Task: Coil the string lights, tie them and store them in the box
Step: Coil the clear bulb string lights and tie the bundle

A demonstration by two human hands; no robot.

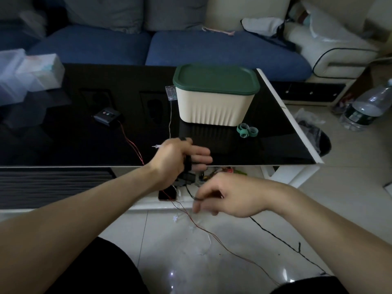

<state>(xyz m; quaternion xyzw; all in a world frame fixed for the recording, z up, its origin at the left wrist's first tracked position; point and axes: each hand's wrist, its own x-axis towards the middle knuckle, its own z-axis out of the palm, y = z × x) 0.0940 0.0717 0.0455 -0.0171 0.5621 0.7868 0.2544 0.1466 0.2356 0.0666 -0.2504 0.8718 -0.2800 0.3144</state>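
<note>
My left hand (180,157) hovers over the near edge of the black table (106,145), with dark loops of string light wire (187,166) wound round its fingers. My right hand (224,196) pinches the black wire just below, and that wire trails off to the floor at the lower right (282,240). A cream box with a green lid (215,96) stands shut on the table. Beside it lies a green tie strap (247,130). A clear battery case (171,92) with a thin wire sits left of the box.
A small dark switch box (107,115) with a red wire (131,143) lies on the table. A phone (167,195) rests on the lower shelf. Thin wires with small lights lie on the floor tiles (199,230). A blue sofa stands behind; a water bottle (367,109) is at right.
</note>
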